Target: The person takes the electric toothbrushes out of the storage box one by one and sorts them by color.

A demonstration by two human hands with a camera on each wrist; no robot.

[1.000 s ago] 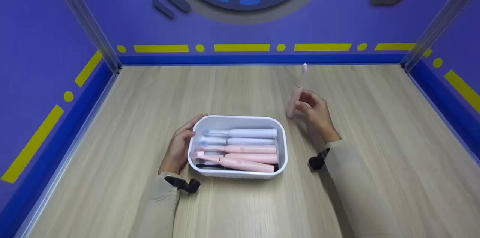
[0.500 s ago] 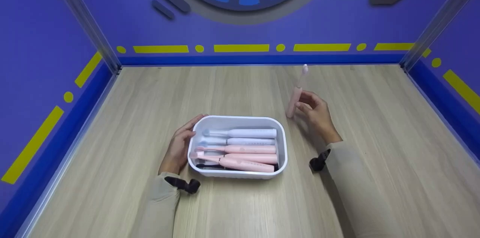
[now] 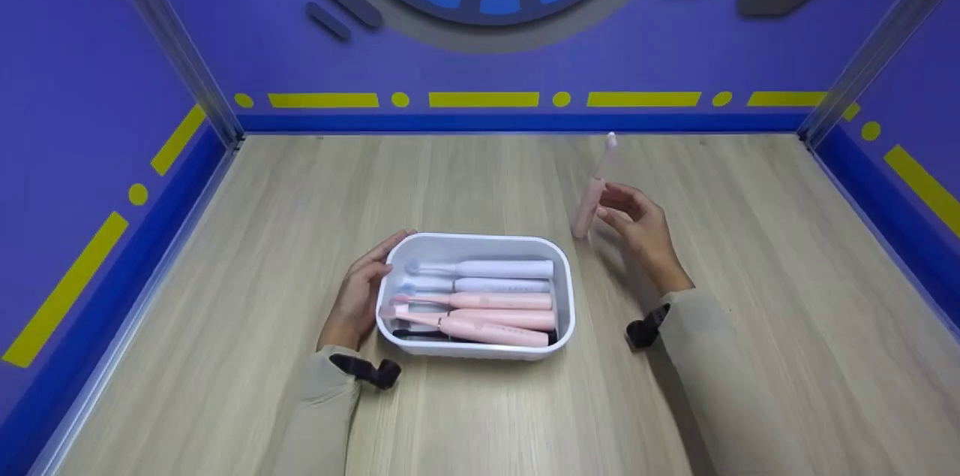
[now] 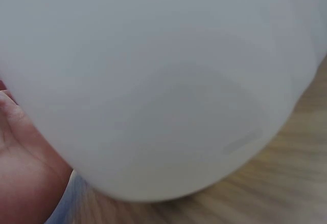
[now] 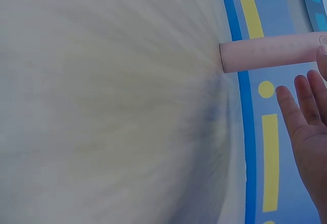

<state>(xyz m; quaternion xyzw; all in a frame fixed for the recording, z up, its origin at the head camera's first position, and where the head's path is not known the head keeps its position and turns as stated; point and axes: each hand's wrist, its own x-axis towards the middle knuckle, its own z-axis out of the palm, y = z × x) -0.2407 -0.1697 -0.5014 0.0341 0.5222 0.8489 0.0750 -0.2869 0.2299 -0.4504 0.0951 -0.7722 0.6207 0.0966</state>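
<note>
One left hand (image 3: 355,301) grips the box (image 3: 472,351), presumably steadying it; right of box, half-spread, empty right hand (image 3: 645,233) likely guards upright toothbrush (image 3: 588,209).

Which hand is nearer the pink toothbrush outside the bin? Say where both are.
Right. The right hand is just right of the pink toothbrush; the left hand is farther off, at the white bin's left end.

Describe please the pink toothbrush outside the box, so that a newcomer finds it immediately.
Find the white box on the wood-grained table. Beyond its far right corner, at the person's right hand, is a pink toothbrush. It alone stands upright; the other toothbrushes lie inside the box.
</note>
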